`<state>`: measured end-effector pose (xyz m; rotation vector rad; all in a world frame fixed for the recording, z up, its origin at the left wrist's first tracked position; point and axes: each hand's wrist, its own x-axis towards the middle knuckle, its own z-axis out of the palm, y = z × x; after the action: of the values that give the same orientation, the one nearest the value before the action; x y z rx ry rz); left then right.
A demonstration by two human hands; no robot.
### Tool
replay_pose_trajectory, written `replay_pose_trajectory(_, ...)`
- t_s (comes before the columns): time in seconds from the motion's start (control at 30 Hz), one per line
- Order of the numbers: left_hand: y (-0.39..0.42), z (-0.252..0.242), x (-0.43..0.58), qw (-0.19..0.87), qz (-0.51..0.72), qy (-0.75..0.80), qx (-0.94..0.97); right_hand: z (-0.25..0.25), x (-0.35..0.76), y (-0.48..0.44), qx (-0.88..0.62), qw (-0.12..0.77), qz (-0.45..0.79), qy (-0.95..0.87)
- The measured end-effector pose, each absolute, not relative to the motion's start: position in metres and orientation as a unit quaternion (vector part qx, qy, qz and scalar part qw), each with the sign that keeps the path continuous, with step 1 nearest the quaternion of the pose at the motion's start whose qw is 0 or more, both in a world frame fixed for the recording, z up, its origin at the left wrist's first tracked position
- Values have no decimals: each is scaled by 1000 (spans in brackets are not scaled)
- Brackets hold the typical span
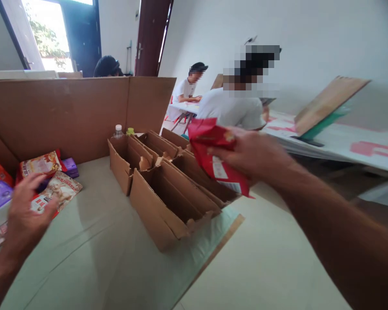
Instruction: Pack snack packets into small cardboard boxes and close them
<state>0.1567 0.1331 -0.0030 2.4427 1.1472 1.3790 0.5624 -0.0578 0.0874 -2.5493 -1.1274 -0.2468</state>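
Note:
My right hand [252,157] grips a red snack packet [218,157] and holds it above the far right slot of a row of open cardboard boxes [168,189]. My left hand [27,211] reaches over the pile of snack packets [53,183] at the left, fingers curled and smeared by motion, touching or just above a red and white packet. Whether it holds anything is unclear.
A tall cardboard wall [74,112] stands behind the table [110,258]. Two bottles [118,131] poke up behind the boxes. Purple packets [70,165] lie at the left. Other people sit at tables beyond, and a tilted board [330,103] rests at the right.

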Motion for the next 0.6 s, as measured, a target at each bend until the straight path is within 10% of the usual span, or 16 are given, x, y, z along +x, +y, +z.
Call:
replay_pose_trajectory(0.13,74,6,241,369,413,220,803,120,496,-65,-716,436,55,-543)
replay_pose_trajectory(0.27,36,3,281,618,363,170,676,115,465,-48,-505,460,334,-650)
replay_pose_trajectory(0.6,162,-22,54,390,499,633,445,33,631,-52,-863,351,92,-353)
